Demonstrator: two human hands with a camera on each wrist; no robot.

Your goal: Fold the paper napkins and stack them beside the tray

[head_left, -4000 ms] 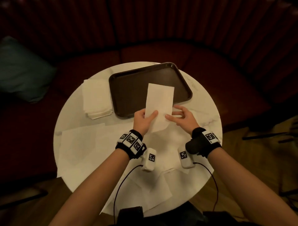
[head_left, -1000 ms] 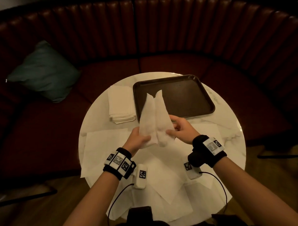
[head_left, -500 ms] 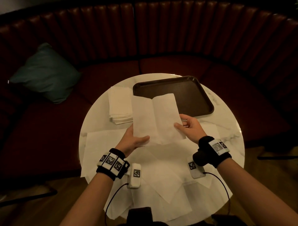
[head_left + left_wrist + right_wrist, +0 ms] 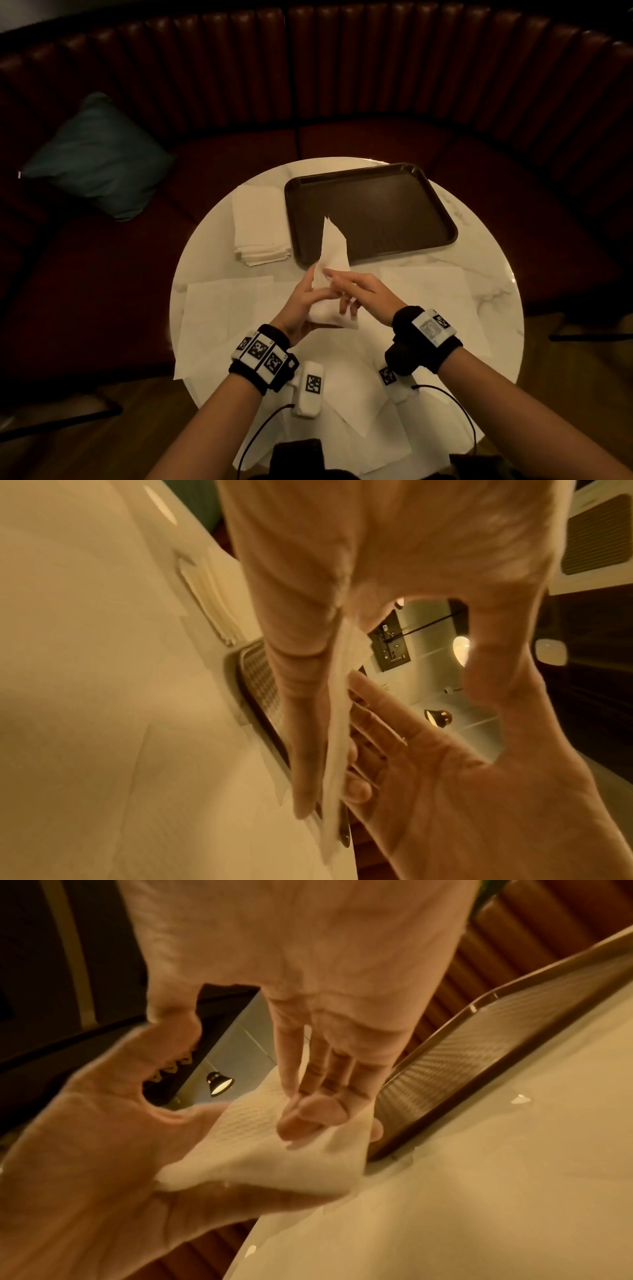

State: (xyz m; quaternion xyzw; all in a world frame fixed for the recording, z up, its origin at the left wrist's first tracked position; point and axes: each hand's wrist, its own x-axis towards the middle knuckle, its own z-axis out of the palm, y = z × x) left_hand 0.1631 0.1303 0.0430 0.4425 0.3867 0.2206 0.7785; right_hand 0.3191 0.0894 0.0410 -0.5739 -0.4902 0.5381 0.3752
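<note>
A white paper napkin (image 4: 334, 250) stands folded between my two palms, its top corner pointing up over the near edge of the dark brown tray (image 4: 370, 212). My left hand (image 4: 301, 305) lies flat against its left side with straight fingers. My right hand (image 4: 356, 291) presses flat on its right side. In the right wrist view the right fingers (image 4: 308, 1083) push the napkin (image 4: 274, 1145) onto the left palm (image 4: 85, 1150). The left wrist view shows the napkin (image 4: 337, 723) edge-on between both hands. A stack of folded napkins (image 4: 260, 229) lies left of the tray.
Several unfolded napkin sheets (image 4: 219, 318) cover the near half of the round marble table (image 4: 479, 274), some hanging over its front edge. A red curved bench (image 4: 376, 85) wraps behind the table, with a teal cushion (image 4: 99, 157) at the left.
Half a second ago the napkin was spread open between both hands. Now the hands have come together and closed it into a narrow fold.
</note>
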